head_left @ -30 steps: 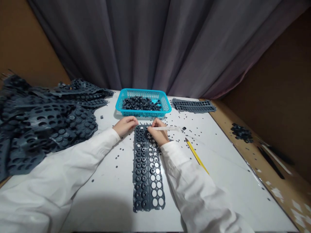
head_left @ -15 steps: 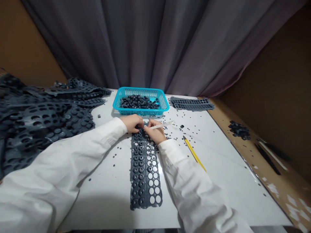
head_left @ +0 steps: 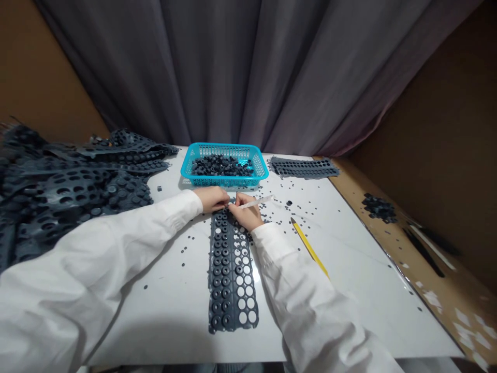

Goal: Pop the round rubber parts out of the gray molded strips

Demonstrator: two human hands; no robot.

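L hand [head_left: 212, 199] nearer R hand [head_left: 248, 216].

Behind the desk [head_left: 368, 274] hangs a grey curtain [head_left: 217, 72]; a yellow stick [head_left: 309, 247] (dark-tipped) lies aslant, white scraps [head_left: 432, 298] at far right.

So we had both arms reaching out in front of us in baggy white sleeves, the left arm [head_left: 116, 254] slanting in from one side and the right arm [head_left: 310, 295] from the other. Our left hand [head_left: 213, 199] was back-up with the fingers bent down, wrist pretty much in line with the forearm. Our right hand [head_left: 247, 211] was curled into a pinch, its fingertips right beside the left's.
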